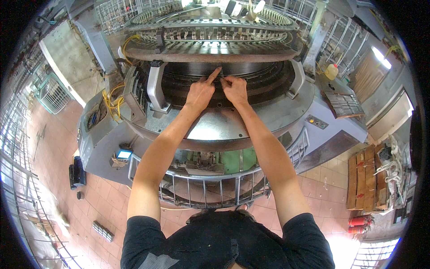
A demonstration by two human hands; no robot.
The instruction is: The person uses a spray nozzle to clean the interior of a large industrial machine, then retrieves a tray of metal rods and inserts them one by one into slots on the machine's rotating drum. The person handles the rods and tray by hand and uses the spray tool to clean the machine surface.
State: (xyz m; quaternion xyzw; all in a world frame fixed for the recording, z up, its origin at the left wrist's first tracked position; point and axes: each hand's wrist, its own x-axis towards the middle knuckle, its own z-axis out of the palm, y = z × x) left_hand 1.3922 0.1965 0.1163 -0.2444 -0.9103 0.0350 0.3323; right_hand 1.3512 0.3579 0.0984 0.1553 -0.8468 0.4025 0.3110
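Note:
Both arms reach forward into the gap of a large circular knitting machine [219, 130], below its upper ring [215, 57]. My left hand [200, 93] has its index finger stretched out to the dark needle cylinder [246, 68], the other fingers partly curled. Close beside it, my right hand [236, 91] is closed in a pinch near the cylinder's face. Whatever lies between its fingertips is too small to make out. A silver bracket [156, 87] stands left of the hands, and another bracket [295, 80] stands to the right.
A curved metal guard rail [206, 187] runs between my body and the machine. Yellow cables [115, 102] hang at left, above a small lit screen [124, 154]. Wooden crates [362, 179] and red fire extinguishers [358, 221] stand on the right. A yellowish jug [331, 71] sits far right.

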